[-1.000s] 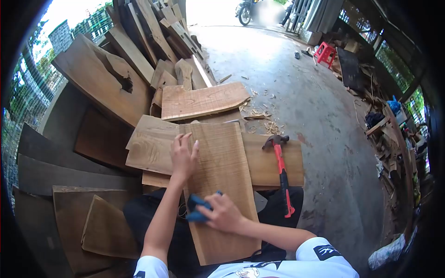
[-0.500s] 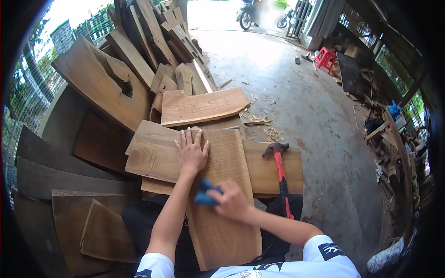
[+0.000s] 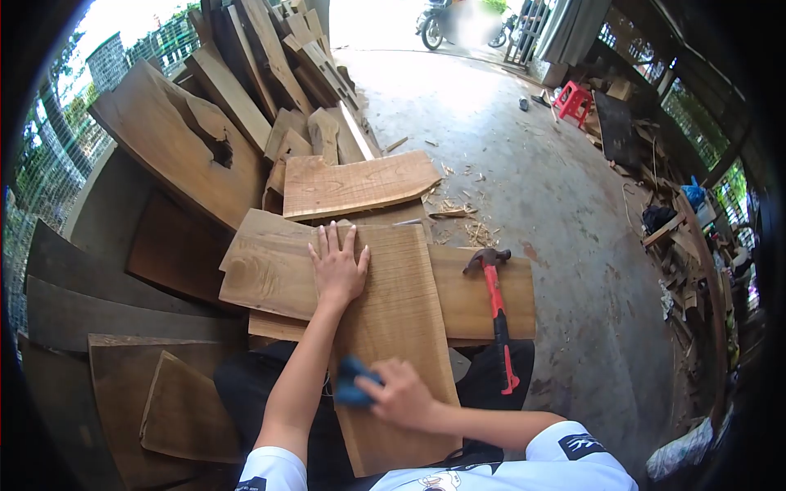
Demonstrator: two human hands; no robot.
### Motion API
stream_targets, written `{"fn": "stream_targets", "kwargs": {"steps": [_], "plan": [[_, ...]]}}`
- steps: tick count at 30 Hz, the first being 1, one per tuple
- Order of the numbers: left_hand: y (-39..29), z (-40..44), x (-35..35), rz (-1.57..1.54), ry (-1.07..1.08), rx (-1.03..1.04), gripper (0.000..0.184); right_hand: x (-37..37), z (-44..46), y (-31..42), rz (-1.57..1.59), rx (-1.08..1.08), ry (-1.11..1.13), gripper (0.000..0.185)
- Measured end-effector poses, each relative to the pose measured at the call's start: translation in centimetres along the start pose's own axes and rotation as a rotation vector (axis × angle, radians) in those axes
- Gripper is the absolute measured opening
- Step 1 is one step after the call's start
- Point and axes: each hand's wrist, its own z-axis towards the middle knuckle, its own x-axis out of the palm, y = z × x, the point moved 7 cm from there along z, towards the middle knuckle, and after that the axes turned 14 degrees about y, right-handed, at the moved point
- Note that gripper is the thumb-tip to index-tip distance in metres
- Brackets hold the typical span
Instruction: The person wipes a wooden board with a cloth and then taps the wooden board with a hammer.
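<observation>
A board point(image 3: 397, 327) is laid lengthwise before the person, across a plank point(image 3: 483, 286). The left hand point(image 3: 340, 274) is placed flat at its far left corner, fingers spread. A blue tool point(image 3: 354, 383), blurred, is gripped by the right hand point(image 3: 405, 397) at the board's left edge, nearer the body. To the right, a hammer point(image 3: 498, 319) is rested on the plank.

Blue object point(image 3: 355, 381), right hand point(image 3: 401, 395) blurred; shirt point(image 3: 544, 476) cut by bottom edge

Woodworking shop with leaning planks point(image 3: 229, 98), hammer point(image 3: 497, 304), scattered shavings point(image 3: 482, 236)
</observation>
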Motion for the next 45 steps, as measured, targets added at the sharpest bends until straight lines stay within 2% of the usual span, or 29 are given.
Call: {"fn": "stream_targets", "kwargs": {"steps": [1, 4, 8, 11, 15, 17, 19, 21, 23, 26, 29, 31, 34, 37, 39, 43, 45], "plan": [[0.0, 0.0, 0.0, -0.001, 0.001, 0.003, 0.061, 0.5, -0.9, 2.1, 0.032, -0.097, 0.038, 0.042], [0.1, 0.0, 0.0, 0.004, -0.012, 0.011, 0.061, -0.4, 0.1, -0.9, 0.055, -0.114, 0.008, 0.043], [0.1, 0.0, 0.0, -0.001, -0.014, 0.007, 0.061, -4.8, 4.5, -12.5, -0.057, 0.279, -0.252, 0.034], [0.1, 0.0, 0.0, -0.019, -0.018, 0.008, 0.06, -4.8, 5.7, -12.6, -0.062, 0.404, -0.26, 0.031], [0.2, 0.1, 0.3, -0.007, -0.032, 0.015, 0.06, -0.6, 3.3, -2.8, -0.005, 0.071, -0.024, 0.035], [0.2, 0.0, 0.2, -0.007, -0.041, 0.02, 0.06, -0.3, 2.8, -1.4, 0.018, -0.046, 0.01, 0.038], [0.1, 0.0, 0.1, -0.005, -0.035, 0.02, 0.06, -1.7, 4.3, -5.4, 0.034, 0.016, -0.078, 0.039], [0.2, -0.1, 0.1, -0.013, -0.036, 0.014, 0.06, -3.5, 6.3, -12.0, 0.0, 0.26, -0.185, 0.037], [0.1, 0.0, 0.1, -0.025, -0.038, 0.023, 0.06, -5.8, 7.5, -15.9, -0.087, 0.401, -0.318, 0.033], [0.3, 0.1, 0.2, -0.034, -0.037, 0.015, 0.06, -4.8, 7.9, -13.1, -0.213, 0.488, -0.2, 0.034], [0.2, 0.0, 0.0, -0.029, -0.028, 0.013, 0.059, -1.3, 5.3, -4.7, -0.13, 0.273, 0.02, 0.043], [0.1, -0.1, 0.0, -0.031, -0.041, 0.025, 0.059, 0.6, 2.7, -0.7, -0.076, 0.022, 0.077, 0.049], [0.2, 0.0, 0.0, -0.035, -0.01, 0.015, 0.06, -1.4, 3.5, -5.0, -0.057, 0.048, 0.035, 0.057], [0.2, 0.0, 0.1, -0.043, -0.019, 0.01, 0.06, -4.7, 6.2, -14.2, -0.158, 0.364, -0.223, 0.054], [0.2, -0.2, 0.0, -0.048, -0.019, 0.009, 0.06, -5.7, 6.5, -15.0, -0.233, 0.434, -0.253, 0.047], [0.4, -0.2, 0.2, -0.062, -0.028, 0.011, 0.06, -1.2, 3.5, -4.8, -0.094, 0.2, 0.069, 0.043], [0.2, -0.5, -0.1, -0.045, -0.037, 0.016, 0.06, -0.1, 1.1, -0.6, -0.113, -0.064, 0.083, 0.037]]}}
